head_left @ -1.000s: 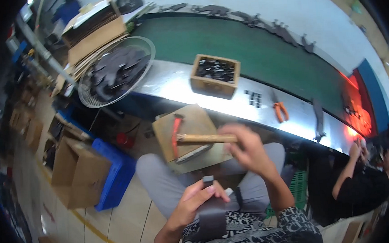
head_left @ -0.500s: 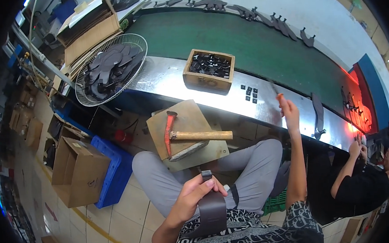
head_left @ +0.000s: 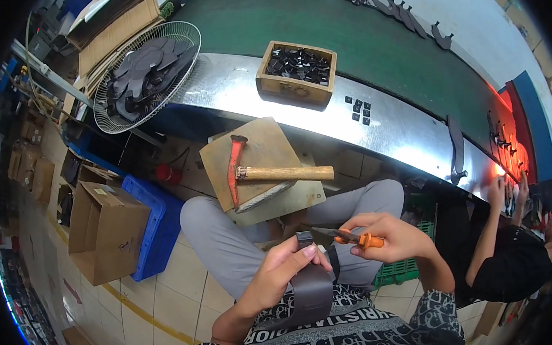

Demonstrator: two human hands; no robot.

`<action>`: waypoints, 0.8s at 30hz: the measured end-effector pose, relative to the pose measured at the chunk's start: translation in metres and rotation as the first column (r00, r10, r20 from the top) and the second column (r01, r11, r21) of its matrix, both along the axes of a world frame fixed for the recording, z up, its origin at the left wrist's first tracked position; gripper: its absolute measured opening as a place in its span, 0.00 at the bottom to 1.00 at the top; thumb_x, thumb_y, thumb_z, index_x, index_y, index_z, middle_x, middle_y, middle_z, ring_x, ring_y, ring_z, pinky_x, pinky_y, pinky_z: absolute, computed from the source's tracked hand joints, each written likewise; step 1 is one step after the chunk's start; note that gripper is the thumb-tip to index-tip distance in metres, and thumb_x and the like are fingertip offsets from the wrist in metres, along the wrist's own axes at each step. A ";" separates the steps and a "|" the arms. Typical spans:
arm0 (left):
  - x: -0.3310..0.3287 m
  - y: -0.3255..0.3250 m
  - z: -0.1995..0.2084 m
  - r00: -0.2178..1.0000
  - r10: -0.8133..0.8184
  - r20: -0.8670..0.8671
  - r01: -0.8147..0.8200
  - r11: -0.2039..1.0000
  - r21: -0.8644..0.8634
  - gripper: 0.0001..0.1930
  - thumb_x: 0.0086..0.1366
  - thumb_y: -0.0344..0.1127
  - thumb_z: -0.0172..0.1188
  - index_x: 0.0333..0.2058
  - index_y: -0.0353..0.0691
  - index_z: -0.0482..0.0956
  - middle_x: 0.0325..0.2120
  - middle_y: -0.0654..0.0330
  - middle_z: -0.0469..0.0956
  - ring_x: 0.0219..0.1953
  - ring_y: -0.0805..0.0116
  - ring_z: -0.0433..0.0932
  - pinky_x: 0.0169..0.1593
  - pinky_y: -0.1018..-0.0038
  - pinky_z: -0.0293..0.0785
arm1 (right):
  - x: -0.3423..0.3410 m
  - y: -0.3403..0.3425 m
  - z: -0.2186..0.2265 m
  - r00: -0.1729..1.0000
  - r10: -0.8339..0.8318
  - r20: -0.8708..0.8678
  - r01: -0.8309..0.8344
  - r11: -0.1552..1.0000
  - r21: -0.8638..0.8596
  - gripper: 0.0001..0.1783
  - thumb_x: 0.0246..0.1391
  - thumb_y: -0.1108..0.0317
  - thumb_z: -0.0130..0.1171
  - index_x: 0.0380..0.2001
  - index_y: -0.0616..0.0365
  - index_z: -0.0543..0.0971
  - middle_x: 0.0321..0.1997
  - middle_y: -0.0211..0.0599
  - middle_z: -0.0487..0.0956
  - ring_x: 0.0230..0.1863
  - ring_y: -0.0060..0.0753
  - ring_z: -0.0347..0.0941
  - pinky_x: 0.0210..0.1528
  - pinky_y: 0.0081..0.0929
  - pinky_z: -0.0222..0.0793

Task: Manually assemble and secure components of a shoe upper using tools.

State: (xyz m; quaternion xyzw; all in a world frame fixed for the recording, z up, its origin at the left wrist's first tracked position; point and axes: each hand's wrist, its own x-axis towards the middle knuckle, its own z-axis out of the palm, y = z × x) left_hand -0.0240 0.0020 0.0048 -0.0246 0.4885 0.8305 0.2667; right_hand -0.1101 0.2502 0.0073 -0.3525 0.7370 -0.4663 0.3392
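My left hand (head_left: 281, 274) grips a wide dark grey-brown strap (head_left: 313, 290) in front of my lap. A small black clip-like piece (head_left: 304, 236) sits at the strap's upper end. Just right of it, my right hand (head_left: 390, 238) is closed round an orange-handled tool (head_left: 370, 240). The tool's thin dark tip points toward the black piece; whether they touch I cannot tell. Its exact kind is partly hidden by my fingers. Past my knees, a hammer (head_left: 282, 173) with a red head and wooden handle lies on a flat tan board (head_left: 261, 142).
A wooden box (head_left: 296, 94) of small black pieces stands on the metal bench edge (head_left: 232, 74), near several loose black pieces (head_left: 357, 107). Left is a wire basket (head_left: 100, 110) of dark straps. Beyond runs a green belt (head_left: 228, 17). A co-worker (head_left: 509, 259) sits at right.
My right hand has come back from over the bench edge to my left hand, bringing the orange-handled tool. My left hand still holds the strap. The view has tilted slightly downward.
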 end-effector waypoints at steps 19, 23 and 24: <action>0.010 -0.007 0.000 0.986 -0.145 -0.085 0.153 0.984 0.095 0.16 0.72 0.43 0.44 0.28 0.38 0.67 0.33 0.55 0.77 0.38 0.71 0.72 0.44 0.75 0.67 | -0.002 -0.019 0.018 0.944 0.110 -0.312 -0.099 0.994 0.051 0.17 0.30 0.72 0.61 0.31 0.66 0.81 0.45 0.48 0.77 0.44 0.48 0.74 0.47 0.35 0.70; 0.010 -0.004 -0.009 0.992 -0.126 -0.005 0.125 0.974 0.190 0.17 0.70 0.44 0.45 0.26 0.39 0.66 0.32 0.54 0.77 0.38 0.70 0.71 0.44 0.76 0.66 | -0.001 -0.020 0.010 0.949 0.066 -0.307 -0.078 0.997 -0.027 0.14 0.33 0.72 0.61 0.28 0.66 0.80 0.44 0.47 0.77 0.44 0.48 0.74 0.48 0.36 0.70; 0.010 -0.004 -0.012 0.991 -0.136 -0.019 0.135 0.943 0.303 0.17 0.70 0.45 0.46 0.26 0.39 0.65 0.33 0.53 0.77 0.38 0.70 0.71 0.44 0.76 0.66 | -0.001 -0.019 0.008 0.952 0.058 -0.302 -0.073 0.997 -0.038 0.16 0.32 0.72 0.62 0.30 0.66 0.80 0.45 0.48 0.77 0.45 0.48 0.74 0.49 0.35 0.70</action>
